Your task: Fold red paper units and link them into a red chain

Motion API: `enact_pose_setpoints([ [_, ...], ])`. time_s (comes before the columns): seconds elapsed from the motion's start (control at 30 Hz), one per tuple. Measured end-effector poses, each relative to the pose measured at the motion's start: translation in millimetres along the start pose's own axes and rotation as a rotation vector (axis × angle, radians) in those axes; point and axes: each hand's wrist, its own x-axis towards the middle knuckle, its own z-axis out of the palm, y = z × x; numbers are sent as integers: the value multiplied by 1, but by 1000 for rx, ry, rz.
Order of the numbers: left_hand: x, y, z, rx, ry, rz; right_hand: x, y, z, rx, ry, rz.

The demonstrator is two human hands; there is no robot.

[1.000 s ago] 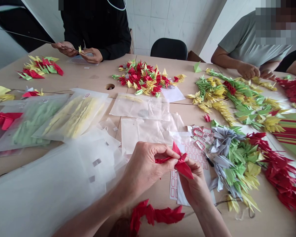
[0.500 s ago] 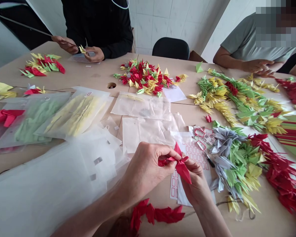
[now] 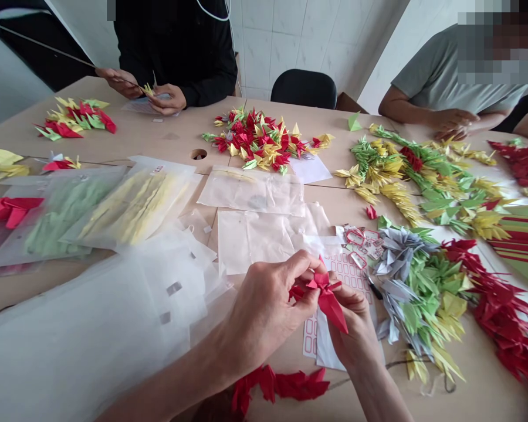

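Observation:
Between my two hands is a red folded-paper piece with pointed tips, an origami crane (image 3: 331, 305) by its shape. My left hand (image 3: 275, 293) pinches it from the left with thumb and fingers. My right hand (image 3: 354, 322) grips it from the right, its fingertips partly hidden behind the paper. More red paper shows under my left fingers. Below my hands, near the table edge, lies a strand of red folded paper (image 3: 286, 384). A label sheet with red-outlined boxes (image 3: 310, 340) and a white paper (image 3: 330, 351) lie beneath my hands.
Clear plastic bags (image 3: 88, 316) cover the left front, with bags of yellow pieces (image 3: 134, 202) and green pieces (image 3: 68, 208) behind. Grey, green and yellow folded paper (image 3: 422, 281) lies right, beside red strands (image 3: 497, 310). A mixed pile (image 3: 259, 138) sits farther back. Two people work across the table.
Both hands have shifted slightly right with the red crane, and my left fingers have moved on it. Across the table, the person at left has moved their hands slightly.

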Motion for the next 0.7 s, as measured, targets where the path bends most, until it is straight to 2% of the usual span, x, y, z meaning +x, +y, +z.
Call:
enact_pose_setpoints([
  [0.3, 0, -2, 1, 53, -16, 92, 1, 3, -2, 5, 12, -50],
  [0.7, -3, 2, 0, 52, -1, 124, -1, 2, -4, 31, 61, -105],
])
